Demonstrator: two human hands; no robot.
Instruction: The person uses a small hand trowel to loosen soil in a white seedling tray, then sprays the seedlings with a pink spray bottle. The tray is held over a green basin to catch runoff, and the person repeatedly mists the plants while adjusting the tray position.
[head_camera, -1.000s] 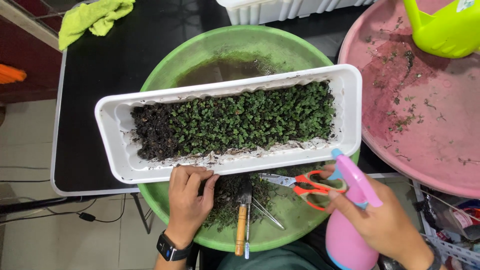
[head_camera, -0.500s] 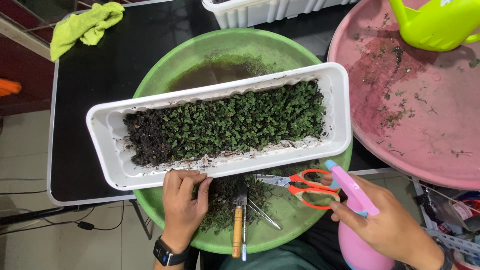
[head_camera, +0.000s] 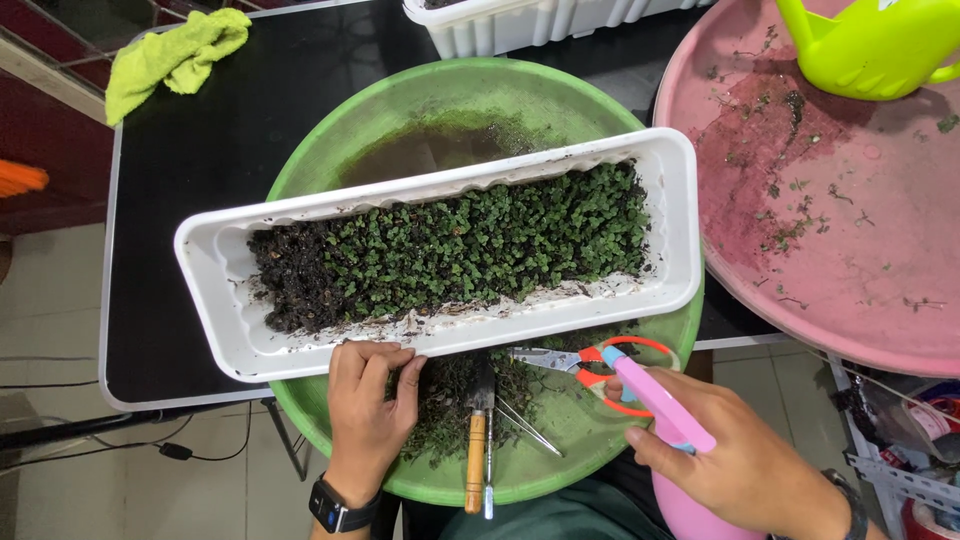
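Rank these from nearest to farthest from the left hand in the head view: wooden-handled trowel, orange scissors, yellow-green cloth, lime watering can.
From the left hand, resting on the planter's near rim:
1. Wooden-handled trowel, just to its right in the green basin.
2. Orange scissors, farther right, by the right hand.
3. Yellow-green cloth, far top left on the black table.
4. Lime watering can, top right on the pink tray.

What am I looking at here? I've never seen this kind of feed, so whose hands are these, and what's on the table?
One camera sits on a person's head and looks down, so both hands are theirs. The left hand, with a watch on its wrist, rests on the near rim of a white planter filled with soil and small green sprouts. The right hand holds a pink spray bottle. The planter lies across a green basin on a black table. Scissors and a trowel lie in the basin. A pink basin holding a green watering can stands to the right.
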